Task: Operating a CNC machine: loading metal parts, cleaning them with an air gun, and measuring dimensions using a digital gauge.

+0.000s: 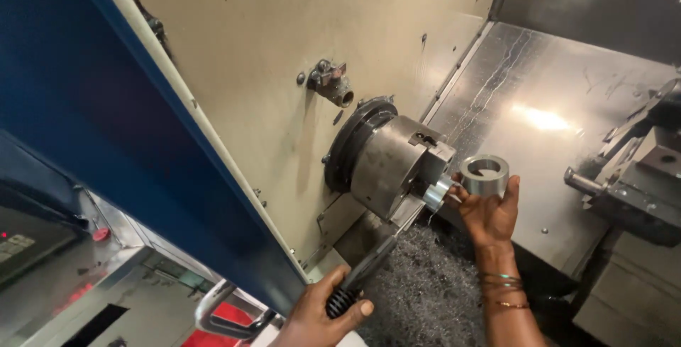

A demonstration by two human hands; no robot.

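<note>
Here, inside a lathe enclosure, the person's right hand (pixel 489 212) is raised beside the chuck (pixel 394 166), its fingers curled around a short steel ring (pixel 485 175) with a round bore; the ring is held at the fingertips, bore facing up toward the camera, just to the right of the chuck face; bangles (pixel 505 290) circle that wrist. Between the ring and the chuck, a second bright cylindrical piece (pixel 437 194) pokes out of the chuck jaws, and the thumb side of the right hand sits against it, though whether the ring itself touches it cannot be told. The left hand (pixel 319 315), low in the view, is clenched on the black ribbed grip of a long dark chuck key (pixel 369 265); the key's shaft runs up and to the right, and its far end meets the underside of the chuck body. Below the chuck lies a bed of grey metal swarf (pixel 425 297), heaped under both forearms. The chuck projects from a cream panel (pixel 284 49), on which a small coolant nozzle fitting (pixel 330 81) is mounted above and to the left; a shiny sloped steel guard (pixel 553 106) fills the back right; the tool turret (pixel 638 170) stands at the far right, well apart from the hands; a blue door frame (pixel 106 120) crosses the left of the view.
</note>
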